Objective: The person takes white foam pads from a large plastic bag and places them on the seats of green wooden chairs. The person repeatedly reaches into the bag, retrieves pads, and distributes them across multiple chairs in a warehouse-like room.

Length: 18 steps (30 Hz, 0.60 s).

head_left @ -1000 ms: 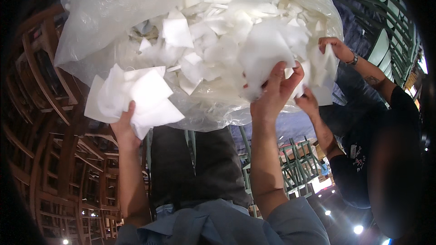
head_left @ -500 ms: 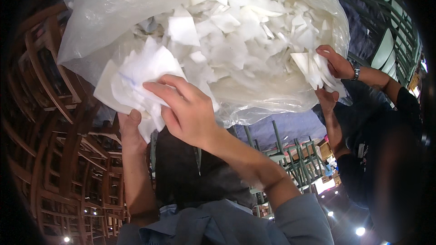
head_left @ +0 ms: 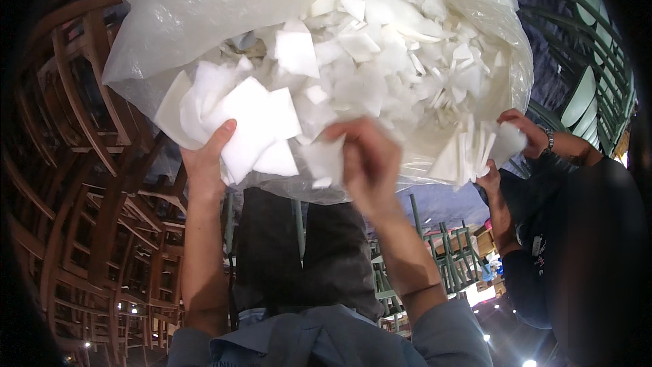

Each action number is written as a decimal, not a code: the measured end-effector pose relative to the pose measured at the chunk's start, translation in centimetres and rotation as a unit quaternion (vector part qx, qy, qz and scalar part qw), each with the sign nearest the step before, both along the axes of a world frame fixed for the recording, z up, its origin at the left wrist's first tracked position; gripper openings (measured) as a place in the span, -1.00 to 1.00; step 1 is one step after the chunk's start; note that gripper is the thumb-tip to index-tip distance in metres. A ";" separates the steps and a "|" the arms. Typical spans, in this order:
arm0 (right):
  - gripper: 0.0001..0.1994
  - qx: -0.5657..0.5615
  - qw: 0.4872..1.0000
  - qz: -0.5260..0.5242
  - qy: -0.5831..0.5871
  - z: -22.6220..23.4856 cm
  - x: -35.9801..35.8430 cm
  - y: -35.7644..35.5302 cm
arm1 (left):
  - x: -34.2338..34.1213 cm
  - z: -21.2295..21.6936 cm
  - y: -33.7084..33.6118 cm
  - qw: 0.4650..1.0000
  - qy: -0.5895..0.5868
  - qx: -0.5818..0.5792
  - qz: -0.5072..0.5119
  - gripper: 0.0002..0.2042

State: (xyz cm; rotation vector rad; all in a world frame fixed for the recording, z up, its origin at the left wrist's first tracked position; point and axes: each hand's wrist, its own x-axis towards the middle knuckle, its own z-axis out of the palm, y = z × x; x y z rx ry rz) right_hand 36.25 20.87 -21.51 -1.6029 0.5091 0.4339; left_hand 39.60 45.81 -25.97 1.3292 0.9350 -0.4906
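Observation:
My left hand [head_left: 206,156] grips a fanned bundle of white wadding pieces [head_left: 255,119], its thumb pressed on top. To its right, my right hand [head_left: 372,160] is closed and blurred by motion, with a thin white wadding piece [head_left: 323,161] at its fingertips. Both hands are over the near edge of a large clear plastic bag [head_left: 176,10], wide at the mouth. Many loose white offcuts [head_left: 370,81], some flat and square-cut, some fluffy, fill the bag. The right fingertips are partly smeared.
At the right, a co-worker's hands [head_left: 523,132] hold a fan of white pieces [head_left: 463,153] over the bag's edge. Brown wooden chair frames [head_left: 102,217] are stacked on the left. Green metal frames [head_left: 448,251] stand below right, and more green frames [head_left: 577,34] at upper right.
My right hand has moved right, off the bundle, with a white piece at its fingers. The left hand still holds the bundle, now more spread. The co-worker's hands have shifted slightly down.

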 end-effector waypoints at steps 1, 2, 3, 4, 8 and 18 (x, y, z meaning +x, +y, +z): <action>-0.70 -0.192 0.977 0.091 0.007 -0.9 0.9 -1.4 | -0.1 -0.1 0.3 0.999 0.001 0.024 -0.025 -0.36; -0.70 -0.378 0.910 0.168 -0.023 -2.1 1.8 -2.4 | -0.2 -0.1 0.5 0.998 0.002 0.048 -0.050 -0.35; -0.64 -0.437 0.877 0.198 -0.020 -2.9 2.2 -2.5 | -0.4 -0.2 0.4 0.994 -0.001 0.067 -0.081 -0.33; -0.58 -0.492 0.841 0.221 -0.042 -3.7 2.6 -2.2 | -0.8 0.0 0.1 0.990 -0.003 0.089 -0.112 -0.32; -0.26 -0.073 0.990 0.117 0.004 -6.6 3.9 1.5 | -1.5 0.6 -1.2 0.975 -0.060 0.090 -0.197 -0.28; -0.84 -0.302 0.949 -0.053 -0.077 -12.8 5.6 -5.7 | -4.0 2.2 2.7 0.978 -0.013 0.088 -0.189 -0.26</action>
